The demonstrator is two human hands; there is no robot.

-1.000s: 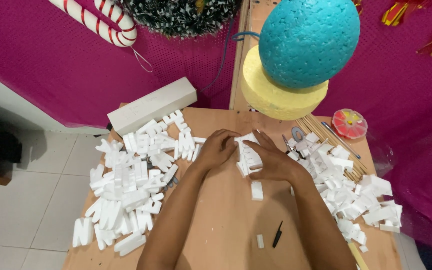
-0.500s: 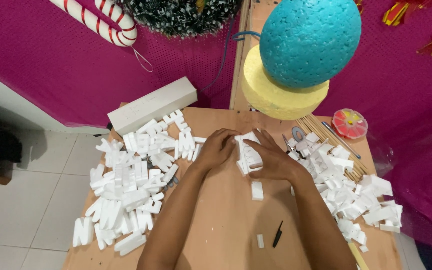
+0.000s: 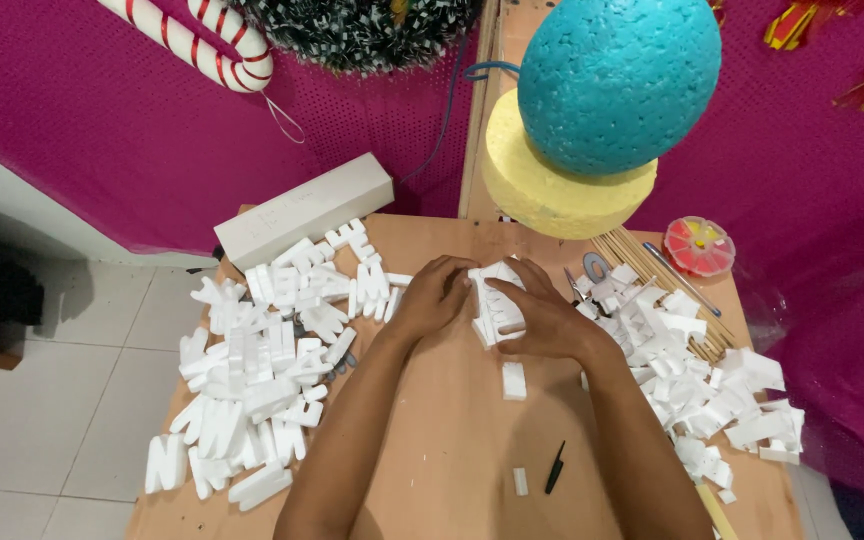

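Both hands meet at the middle of the brown worktable (image 3: 452, 450). The left hand (image 3: 435, 297) and right hand (image 3: 544, 322) are closed together around a white foam letter piece (image 3: 497, 305), fingers curled on its two sides; its exact shape is partly hidden. A small white foam block (image 3: 514, 381) lies just below it, and a black pointed tool (image 3: 555, 467) lies nearer the table's front edge. A heap of foam letters (image 3: 262, 370) lies left; foam offcuts (image 3: 712, 390) lie right.
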